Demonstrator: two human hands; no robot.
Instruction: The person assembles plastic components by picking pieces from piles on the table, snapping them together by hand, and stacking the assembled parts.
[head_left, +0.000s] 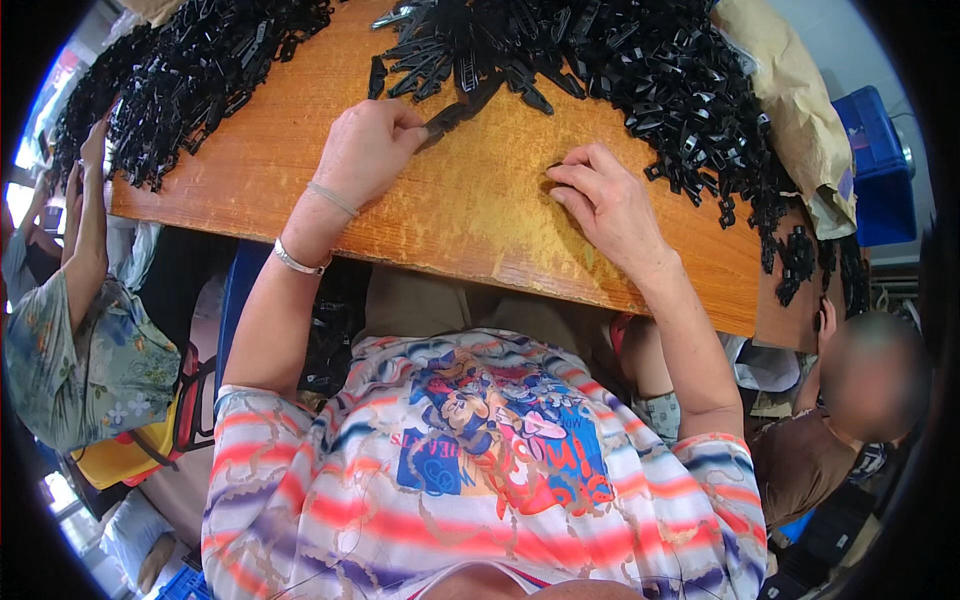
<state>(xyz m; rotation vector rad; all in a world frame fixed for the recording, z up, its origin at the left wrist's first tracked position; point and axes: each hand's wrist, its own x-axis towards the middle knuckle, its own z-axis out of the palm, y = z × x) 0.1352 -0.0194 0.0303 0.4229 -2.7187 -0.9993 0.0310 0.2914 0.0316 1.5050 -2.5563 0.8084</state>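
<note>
My left hand (372, 152) is closed in a pinch on the end of a long, narrow black plastic piece (455, 115), just above the table. The far end of that piece reaches the pile of similar long black pieces (470, 55) at the back. To the right, my right hand (608, 205) is closed too, thumb and fingertips together. A small dark bit (553, 168) shows at its fingertips, too small to tell its kind. The two hands are apart over the worn wooden table (490, 200).
Small black plastic parts (690, 110) are heaped at the right, and another heap (200, 85) covers the left. A brown paper sack (795, 110) lies by a blue bin (880, 165). One person (90, 340) sits at the left, another (815, 450) at the right.
</note>
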